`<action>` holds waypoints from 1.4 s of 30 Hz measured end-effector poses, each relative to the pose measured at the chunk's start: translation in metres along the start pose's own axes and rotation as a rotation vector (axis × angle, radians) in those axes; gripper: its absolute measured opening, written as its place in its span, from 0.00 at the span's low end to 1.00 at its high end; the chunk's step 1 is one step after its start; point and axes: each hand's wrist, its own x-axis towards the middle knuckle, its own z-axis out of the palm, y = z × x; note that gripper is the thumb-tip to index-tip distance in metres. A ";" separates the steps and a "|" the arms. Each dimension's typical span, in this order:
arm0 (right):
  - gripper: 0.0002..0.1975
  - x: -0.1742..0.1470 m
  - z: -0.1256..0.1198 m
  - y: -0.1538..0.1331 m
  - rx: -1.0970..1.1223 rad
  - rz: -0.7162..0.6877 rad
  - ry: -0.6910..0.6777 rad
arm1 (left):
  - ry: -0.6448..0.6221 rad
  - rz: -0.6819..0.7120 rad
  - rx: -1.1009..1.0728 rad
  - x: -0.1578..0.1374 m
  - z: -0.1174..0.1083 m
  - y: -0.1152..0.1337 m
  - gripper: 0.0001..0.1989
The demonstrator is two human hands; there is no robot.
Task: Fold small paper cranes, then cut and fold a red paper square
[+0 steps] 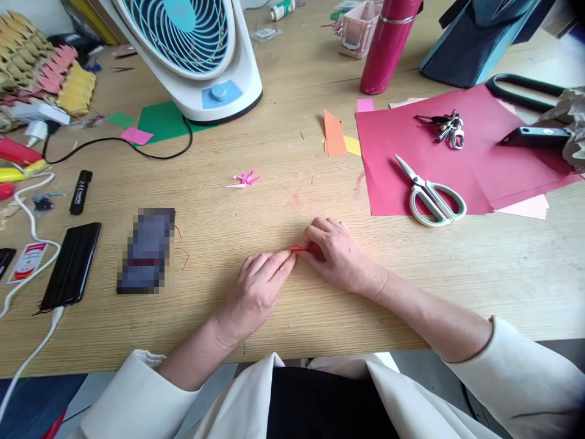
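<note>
A small piece of folded orange paper [298, 249] lies low over the wooden table, mostly hidden between my fingertips. My left hand [262, 286] presses on its left end with the fingers held together. My right hand [336, 253] pinches the other end, fingers curled and thumb tucked in. Beyond my hands sits a small pink folded paper crane [245, 178]. Orange paper pieces [335, 133] lie farther back, beside a bit of yellow paper [352, 146].
White-handled scissors [436, 198] lie on dark red paper sheets [388, 158] at right, near a bunch of keys [450, 129]. A fan [228, 100] and a magenta bottle [388, 46] stand at the back. Left are a blurred phone [148, 250], a power bank [70, 265] and a marker [81, 192].
</note>
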 end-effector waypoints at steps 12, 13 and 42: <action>0.03 -0.002 -0.003 0.002 0.120 0.003 -0.006 | -0.070 0.056 0.044 0.000 -0.003 -0.003 0.22; 0.03 -0.001 -0.003 0.002 0.124 0.005 -0.005 | -0.076 0.064 0.049 0.000 -0.003 -0.003 0.22; 0.09 -0.001 -0.008 -0.005 0.084 0.046 -0.046 | -0.157 0.010 0.167 0.013 -0.013 0.007 0.20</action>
